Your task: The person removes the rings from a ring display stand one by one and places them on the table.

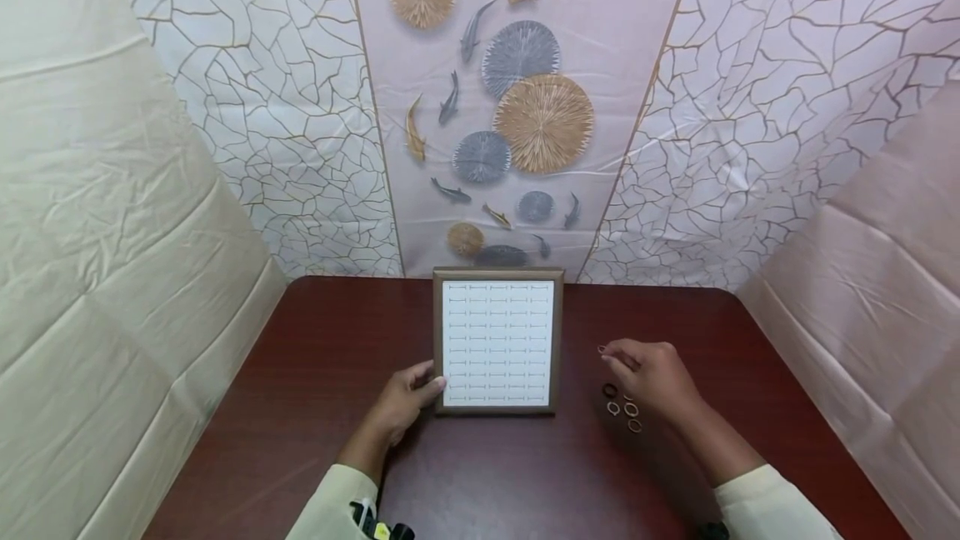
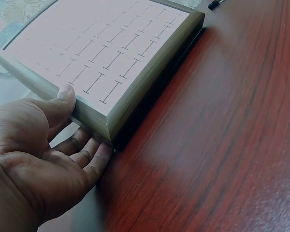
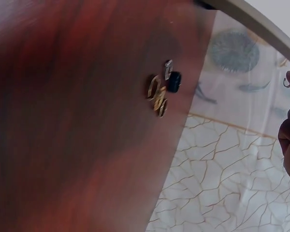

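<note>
A brown-framed board (image 1: 558, 340) stands on the table, its white sheet (image 1: 498, 361) printed with rows of short dark lines. My left hand (image 1: 401, 400) grips its lower left edge, thumb on the front and fingers (image 2: 94, 157) underneath. To the right of the board, my right hand (image 1: 654, 372) is raised and pinches a small ring (image 3: 285, 83) between thumb and fingertips. Below that hand lie a black ring (image 3: 174, 82), a silver-coloured ring (image 3: 168, 70) and several gold-coloured rings (image 3: 153, 88). One of them is partly covered by the hand in the head view.
The dark red wooden table (image 1: 315, 373) reaches back to a patterned cloth (image 1: 480, 90) with fish and round shapes. Pale cloth walls (image 1: 112, 273) close in both sides. A small black object (image 2: 213, 5) lies beyond the board in the left wrist view.
</note>
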Demonstrator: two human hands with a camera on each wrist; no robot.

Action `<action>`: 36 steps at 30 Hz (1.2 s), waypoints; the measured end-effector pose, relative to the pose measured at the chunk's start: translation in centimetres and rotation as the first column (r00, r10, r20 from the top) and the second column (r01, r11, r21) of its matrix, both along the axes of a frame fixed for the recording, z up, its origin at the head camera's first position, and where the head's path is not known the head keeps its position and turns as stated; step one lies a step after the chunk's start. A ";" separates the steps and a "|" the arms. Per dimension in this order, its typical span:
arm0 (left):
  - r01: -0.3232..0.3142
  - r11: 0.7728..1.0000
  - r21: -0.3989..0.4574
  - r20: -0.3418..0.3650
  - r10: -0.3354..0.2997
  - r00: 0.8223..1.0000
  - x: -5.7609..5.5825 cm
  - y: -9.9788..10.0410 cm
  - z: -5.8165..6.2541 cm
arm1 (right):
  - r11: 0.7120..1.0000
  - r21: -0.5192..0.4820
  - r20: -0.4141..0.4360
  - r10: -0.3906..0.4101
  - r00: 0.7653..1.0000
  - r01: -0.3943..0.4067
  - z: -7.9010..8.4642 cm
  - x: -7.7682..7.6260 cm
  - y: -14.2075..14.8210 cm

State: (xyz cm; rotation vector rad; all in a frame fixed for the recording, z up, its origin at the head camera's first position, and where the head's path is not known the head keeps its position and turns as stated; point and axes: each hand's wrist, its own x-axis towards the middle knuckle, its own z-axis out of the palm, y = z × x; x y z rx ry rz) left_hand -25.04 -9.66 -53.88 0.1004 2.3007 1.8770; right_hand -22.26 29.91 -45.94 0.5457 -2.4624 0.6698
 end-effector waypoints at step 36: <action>0.000 1.000 -0.001 0.052 0.000 0.999 -0.1 -0.1 -0.1 | 0.992 -0.021 0.475 0.120 0.872 -0.126 -5.6 1.8 4.6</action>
